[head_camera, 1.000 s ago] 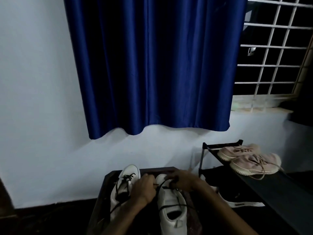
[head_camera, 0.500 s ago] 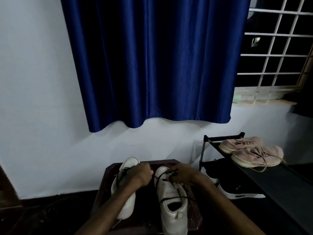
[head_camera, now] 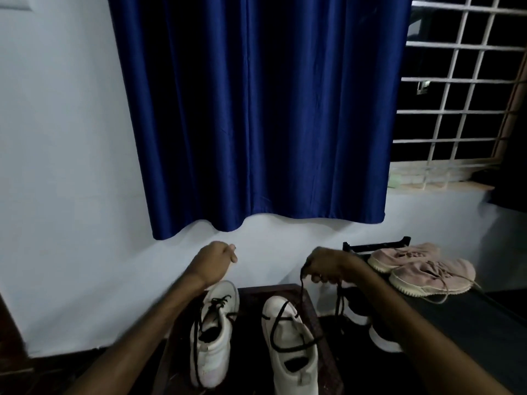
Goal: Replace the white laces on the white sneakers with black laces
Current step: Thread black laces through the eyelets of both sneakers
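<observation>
Desk (head_camera: 309, 302): dark, low, at the bottom of the view, carrying both white sneakers side by side, toes toward the wall.
Right-side sneaker (head_camera: 295, 363): upright; black lace (head_camera: 281, 317) crosses its front eyelets and loops loosely over the tongue, with one strand rising to the right grip.
Left-side sneaker (head_camera: 212, 349): upright; a second black lace (head_camera: 218, 302) runs along its eyelets, with slack hanging down its side.
Right grip (head_camera: 328, 266): raised above the desk edge, fingers clenched around the black lace, strands hanging below the fist.
Left grip (head_camera: 214, 262): raised above the left-side sneaker, fingers curled; whether it pinches anything cannot be told.
Shoe rack (head_camera: 376, 246): dark, to the right; pink sneakers (head_camera: 427, 270) on top, dark shoes with white soles (head_camera: 383, 342) lower down.
Wall (head_camera: 57, 166): white.
Curtain (head_camera: 256, 109): deep blue, hanging over the wall.
Window grille (head_camera: 456, 95): white bars, upper right.
</observation>
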The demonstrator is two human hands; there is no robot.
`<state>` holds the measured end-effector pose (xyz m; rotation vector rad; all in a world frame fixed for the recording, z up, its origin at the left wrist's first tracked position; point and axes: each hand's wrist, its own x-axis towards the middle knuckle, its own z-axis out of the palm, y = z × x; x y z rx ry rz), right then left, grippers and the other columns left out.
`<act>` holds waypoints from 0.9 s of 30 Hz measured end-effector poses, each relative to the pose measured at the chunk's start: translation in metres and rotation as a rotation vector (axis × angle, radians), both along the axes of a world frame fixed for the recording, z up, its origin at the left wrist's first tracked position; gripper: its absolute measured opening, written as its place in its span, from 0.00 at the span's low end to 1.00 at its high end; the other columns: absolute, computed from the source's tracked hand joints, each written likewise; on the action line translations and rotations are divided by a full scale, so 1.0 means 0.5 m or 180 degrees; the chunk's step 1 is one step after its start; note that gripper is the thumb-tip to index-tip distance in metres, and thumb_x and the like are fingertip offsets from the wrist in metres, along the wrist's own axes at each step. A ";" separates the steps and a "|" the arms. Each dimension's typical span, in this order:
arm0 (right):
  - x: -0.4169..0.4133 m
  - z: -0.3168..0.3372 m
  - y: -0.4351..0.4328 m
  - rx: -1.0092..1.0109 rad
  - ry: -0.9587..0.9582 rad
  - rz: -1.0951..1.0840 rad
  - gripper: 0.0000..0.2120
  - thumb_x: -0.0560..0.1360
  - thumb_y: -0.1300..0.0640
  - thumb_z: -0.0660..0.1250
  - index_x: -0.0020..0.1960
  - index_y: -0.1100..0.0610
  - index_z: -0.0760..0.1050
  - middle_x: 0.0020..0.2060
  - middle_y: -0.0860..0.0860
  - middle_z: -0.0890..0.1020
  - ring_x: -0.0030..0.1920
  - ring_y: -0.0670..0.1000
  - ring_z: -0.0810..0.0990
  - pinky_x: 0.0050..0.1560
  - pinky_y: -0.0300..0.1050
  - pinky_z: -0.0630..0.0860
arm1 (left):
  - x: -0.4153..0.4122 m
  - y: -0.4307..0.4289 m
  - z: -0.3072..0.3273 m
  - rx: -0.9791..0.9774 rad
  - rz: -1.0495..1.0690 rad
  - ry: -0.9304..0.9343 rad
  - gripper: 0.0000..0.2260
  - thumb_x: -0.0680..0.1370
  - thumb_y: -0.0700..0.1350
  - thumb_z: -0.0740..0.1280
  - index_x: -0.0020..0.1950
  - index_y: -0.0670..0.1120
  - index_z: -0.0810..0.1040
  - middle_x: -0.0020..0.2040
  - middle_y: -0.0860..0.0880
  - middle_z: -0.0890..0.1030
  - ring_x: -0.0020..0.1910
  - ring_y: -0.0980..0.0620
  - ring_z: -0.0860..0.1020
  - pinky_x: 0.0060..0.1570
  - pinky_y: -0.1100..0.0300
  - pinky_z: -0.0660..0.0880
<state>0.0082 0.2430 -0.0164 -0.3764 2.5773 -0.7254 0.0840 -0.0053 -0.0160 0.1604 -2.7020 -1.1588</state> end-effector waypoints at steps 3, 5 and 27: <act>0.015 0.155 -0.009 -0.1209 -0.0650 -0.0134 0.07 0.79 0.62 0.59 0.50 0.60 0.77 0.26 0.49 0.72 0.23 0.44 0.62 0.20 0.33 0.60 | -0.007 0.009 0.113 0.1075 -0.0038 0.0349 0.14 0.83 0.43 0.58 0.38 0.44 0.74 0.36 0.49 0.71 0.31 0.53 0.66 0.26 0.62 0.63; 0.019 0.250 -0.018 -0.2187 -0.0917 -0.0187 0.08 0.79 0.64 0.57 0.46 0.57 0.73 0.26 0.49 0.73 0.23 0.43 0.65 0.21 0.32 0.63 | -0.009 0.014 0.207 0.1643 -0.0082 0.0629 0.15 0.84 0.45 0.58 0.39 0.44 0.75 0.33 0.49 0.69 0.29 0.55 0.64 0.23 0.66 0.60; 0.119 0.692 -0.082 -0.4147 0.1077 -0.0049 0.14 0.82 0.51 0.58 0.42 0.56 0.73 0.28 0.48 0.69 0.27 0.44 0.64 0.27 0.36 0.64 | 0.090 0.106 0.735 0.1939 -0.0463 0.2209 0.06 0.74 0.47 0.74 0.49 0.49 0.86 0.42 0.55 0.84 0.39 0.57 0.75 0.39 0.60 0.76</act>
